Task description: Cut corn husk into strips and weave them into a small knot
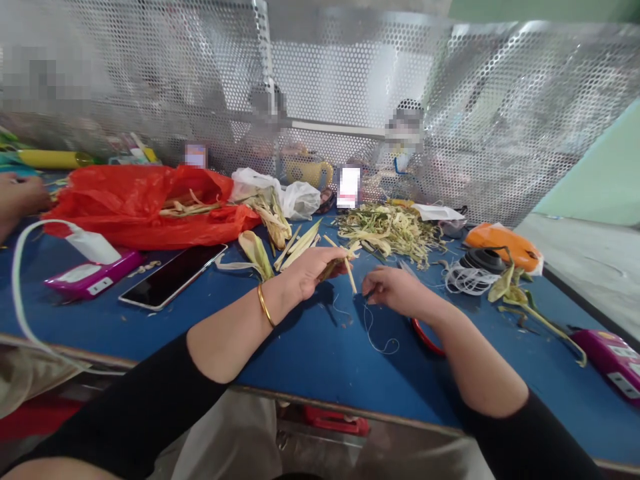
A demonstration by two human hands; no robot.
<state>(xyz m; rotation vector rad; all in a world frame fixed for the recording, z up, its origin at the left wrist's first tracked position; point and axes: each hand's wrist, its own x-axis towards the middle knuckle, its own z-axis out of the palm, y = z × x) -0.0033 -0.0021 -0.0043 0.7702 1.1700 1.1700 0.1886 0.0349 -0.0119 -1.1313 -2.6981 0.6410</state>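
My left hand (313, 268) is closed around a small bundle of pale leaf strips (343, 257) above the blue table (310, 360); a gold bangle circles that wrist. My right hand (395, 290) is just to the right of it, fingers pinched on a thin white thread (375, 333) that curls down onto the table. The two hands are a short gap apart. A red ring-shaped object (423, 335) lies under my right wrist.
Behind lie loose leaf strips (295, 243), a heap of trimmings (390, 230), a red plastic bag (145, 203), a phone (173, 275), a pink device (93, 277), a thread spool (473, 270), an orange object (503, 243). Another person's hand (20, 197) is at the far left. A perforated metal screen stands behind.
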